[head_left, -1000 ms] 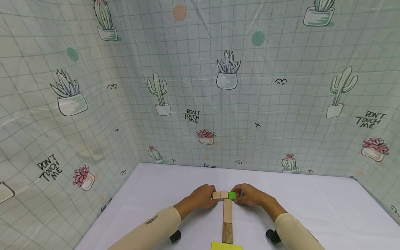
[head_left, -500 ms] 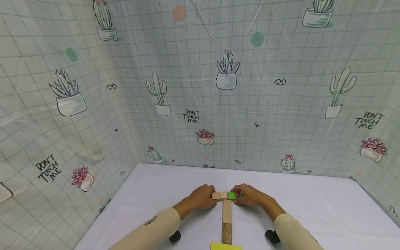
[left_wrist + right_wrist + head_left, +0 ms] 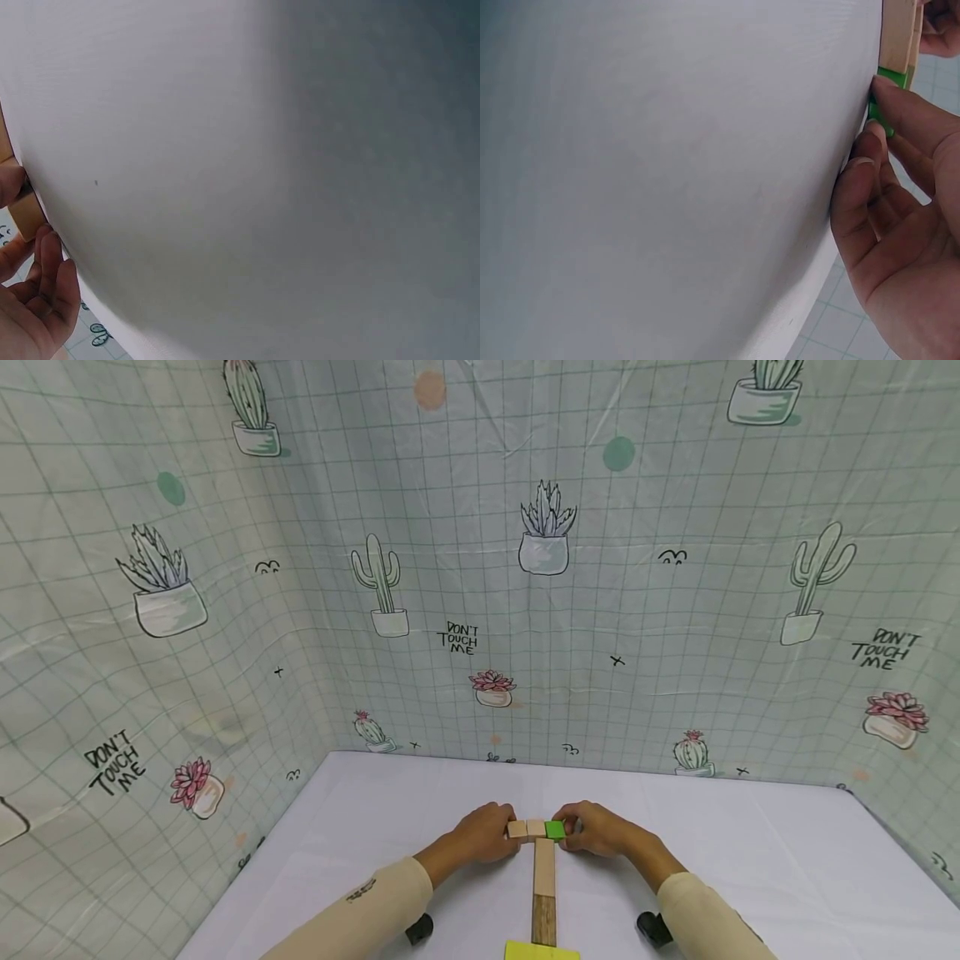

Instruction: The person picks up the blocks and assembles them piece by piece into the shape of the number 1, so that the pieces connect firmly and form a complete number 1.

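Note:
Three small blocks stand side by side in a short row: a plain wooden block (image 3: 517, 830) on the left, another wooden block (image 3: 536, 828) in the middle and a green block (image 3: 555, 830) on the right. My left hand (image 3: 486, 832) pinches the left wooden block, which shows between thumb and fingers in the left wrist view. At the other end, my right hand (image 3: 597, 828) has thumb and fingers on the green block. A line of pieces runs from the row towards me: a long pale wooden block (image 3: 544, 867), a darker brown block (image 3: 544, 920) and a yellow piece (image 3: 542, 952).
Under the blocks lies a white tabletop (image 3: 750, 860). Two black objects sit by the sleeves, one black object (image 3: 420, 929) at the left and one dark object (image 3: 654, 929) at the right. A cactus-print sheet (image 3: 600, 610) hangs behind and at the sides.

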`<state>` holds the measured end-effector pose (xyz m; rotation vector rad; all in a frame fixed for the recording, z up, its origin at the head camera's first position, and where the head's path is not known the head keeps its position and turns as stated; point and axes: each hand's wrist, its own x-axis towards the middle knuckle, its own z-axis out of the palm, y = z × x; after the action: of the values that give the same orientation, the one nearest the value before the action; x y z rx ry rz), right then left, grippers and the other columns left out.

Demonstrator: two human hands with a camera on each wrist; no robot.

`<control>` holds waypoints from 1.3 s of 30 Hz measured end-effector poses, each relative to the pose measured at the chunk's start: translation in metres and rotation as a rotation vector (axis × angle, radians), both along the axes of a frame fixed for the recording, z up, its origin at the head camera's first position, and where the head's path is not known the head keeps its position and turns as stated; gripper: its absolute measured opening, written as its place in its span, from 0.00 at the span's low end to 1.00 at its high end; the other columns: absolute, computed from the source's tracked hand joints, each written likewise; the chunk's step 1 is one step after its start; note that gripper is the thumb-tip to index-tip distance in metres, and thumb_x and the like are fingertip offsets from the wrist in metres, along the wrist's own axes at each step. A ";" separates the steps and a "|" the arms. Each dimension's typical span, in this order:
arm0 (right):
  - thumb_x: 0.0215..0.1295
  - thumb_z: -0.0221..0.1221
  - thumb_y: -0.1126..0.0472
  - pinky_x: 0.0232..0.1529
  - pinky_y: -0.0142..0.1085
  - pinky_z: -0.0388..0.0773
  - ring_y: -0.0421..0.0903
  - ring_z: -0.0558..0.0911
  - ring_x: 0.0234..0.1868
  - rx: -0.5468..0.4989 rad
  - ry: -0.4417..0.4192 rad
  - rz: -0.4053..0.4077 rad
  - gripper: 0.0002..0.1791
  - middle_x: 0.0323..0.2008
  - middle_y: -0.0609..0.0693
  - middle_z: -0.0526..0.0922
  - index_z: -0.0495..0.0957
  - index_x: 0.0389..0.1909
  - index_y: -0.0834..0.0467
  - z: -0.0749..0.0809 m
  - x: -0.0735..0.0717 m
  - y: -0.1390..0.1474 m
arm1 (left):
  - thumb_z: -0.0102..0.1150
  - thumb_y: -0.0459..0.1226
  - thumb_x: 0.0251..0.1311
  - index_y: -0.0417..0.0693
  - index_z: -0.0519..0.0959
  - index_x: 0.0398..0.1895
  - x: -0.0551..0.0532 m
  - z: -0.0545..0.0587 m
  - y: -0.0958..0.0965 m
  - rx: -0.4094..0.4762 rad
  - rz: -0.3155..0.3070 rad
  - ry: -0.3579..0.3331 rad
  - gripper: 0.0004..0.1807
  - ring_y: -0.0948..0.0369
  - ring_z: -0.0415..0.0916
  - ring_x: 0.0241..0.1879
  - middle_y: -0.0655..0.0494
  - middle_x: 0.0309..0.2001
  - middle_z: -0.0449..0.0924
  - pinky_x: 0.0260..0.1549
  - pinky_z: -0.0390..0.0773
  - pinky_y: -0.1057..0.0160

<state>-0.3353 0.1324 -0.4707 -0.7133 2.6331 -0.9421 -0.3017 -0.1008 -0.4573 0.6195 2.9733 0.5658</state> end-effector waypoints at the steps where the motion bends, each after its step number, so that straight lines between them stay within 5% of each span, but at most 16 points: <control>1: 0.60 0.69 0.65 0.41 0.38 0.73 0.44 0.74 0.37 0.003 0.002 0.000 0.16 0.33 0.46 0.76 0.81 0.49 0.59 0.000 0.000 0.000 | 0.68 0.40 0.60 0.43 0.80 0.43 0.000 0.000 0.000 0.001 0.001 -0.001 0.13 0.67 0.66 0.27 0.59 0.30 0.74 0.28 0.71 0.67; 39: 0.61 0.68 0.63 0.38 0.35 0.72 0.43 0.73 0.37 -0.008 0.007 0.025 0.17 0.34 0.46 0.76 0.81 0.51 0.59 0.000 0.000 0.001 | 0.68 0.40 0.60 0.43 0.80 0.44 -0.005 -0.004 -0.001 0.010 0.004 -0.018 0.14 0.67 0.66 0.27 0.59 0.30 0.74 0.29 0.71 0.67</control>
<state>-0.3355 0.1336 -0.4705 -0.7512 2.6219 -0.9451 -0.3067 -0.1022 -0.4613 0.6058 2.9577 0.5832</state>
